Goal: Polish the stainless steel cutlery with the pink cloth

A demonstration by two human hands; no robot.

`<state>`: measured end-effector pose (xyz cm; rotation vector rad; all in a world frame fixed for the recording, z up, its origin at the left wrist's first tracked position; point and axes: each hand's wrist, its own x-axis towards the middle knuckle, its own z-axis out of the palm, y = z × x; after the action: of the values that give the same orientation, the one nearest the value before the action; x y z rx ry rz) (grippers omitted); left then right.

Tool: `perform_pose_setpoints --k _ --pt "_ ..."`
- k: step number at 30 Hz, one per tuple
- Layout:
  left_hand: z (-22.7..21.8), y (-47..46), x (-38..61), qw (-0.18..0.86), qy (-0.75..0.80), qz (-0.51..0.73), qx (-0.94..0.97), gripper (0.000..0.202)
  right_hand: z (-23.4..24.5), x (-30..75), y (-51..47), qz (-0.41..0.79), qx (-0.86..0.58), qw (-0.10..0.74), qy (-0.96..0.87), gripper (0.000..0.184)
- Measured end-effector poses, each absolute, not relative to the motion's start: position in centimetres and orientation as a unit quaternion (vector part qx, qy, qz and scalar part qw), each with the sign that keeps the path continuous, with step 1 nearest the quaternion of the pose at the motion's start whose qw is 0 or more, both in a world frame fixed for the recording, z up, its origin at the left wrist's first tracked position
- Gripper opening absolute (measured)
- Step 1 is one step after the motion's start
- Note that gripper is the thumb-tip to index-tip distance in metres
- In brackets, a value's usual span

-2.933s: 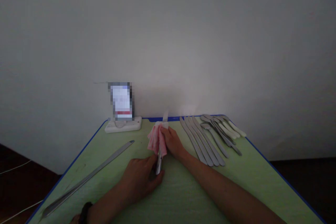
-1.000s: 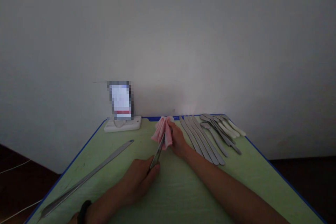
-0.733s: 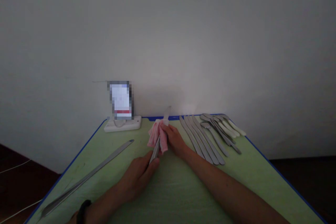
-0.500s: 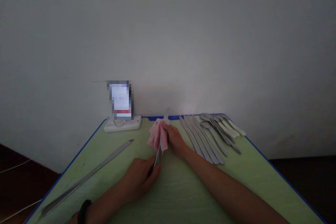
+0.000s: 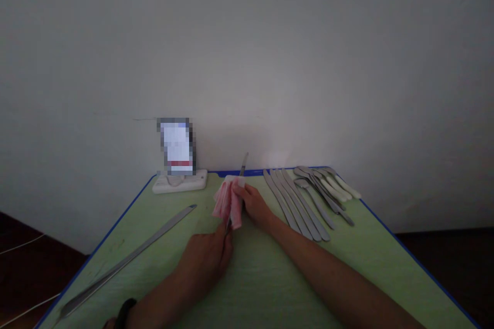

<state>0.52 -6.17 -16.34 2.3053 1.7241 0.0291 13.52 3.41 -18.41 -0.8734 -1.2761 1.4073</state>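
My left hand (image 5: 206, 259) pinches the knife (image 5: 243, 164) by its handle, mid-table (image 5: 278, 288); at one o'clock my right hand (image 5: 255, 206) clamps the pink cloth (image 5: 225, 204) round the blade, tip toward twelve

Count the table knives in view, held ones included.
5: four knives lie side by side right of the right hand; the fifth knife is in the left hand, wrapped in the pink cloth. Overlap may hide more.

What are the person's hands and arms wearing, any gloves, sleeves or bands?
No gloves on the left hand or the right hand. Both forearms show no sleeve up to the frame's edge. A dark band circles the left wrist; watch or strap, I cannot tell.
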Motion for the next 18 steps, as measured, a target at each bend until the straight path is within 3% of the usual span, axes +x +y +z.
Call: perform_pose_setpoints --k 8,18 --pt "-15.3 -7.1 1.6 0.0 0.571 -0.132 0.81 0.035 -17.8 13.0 2.6 0.516 -0.42 0.499 -0.556 0.032" --pt "-15.3 -7.7 2.1 -0.014 0.55 -0.113 0.827 0.037 -16.0 14.5 4.3 0.462 -0.494 0.57 -0.467 0.044"
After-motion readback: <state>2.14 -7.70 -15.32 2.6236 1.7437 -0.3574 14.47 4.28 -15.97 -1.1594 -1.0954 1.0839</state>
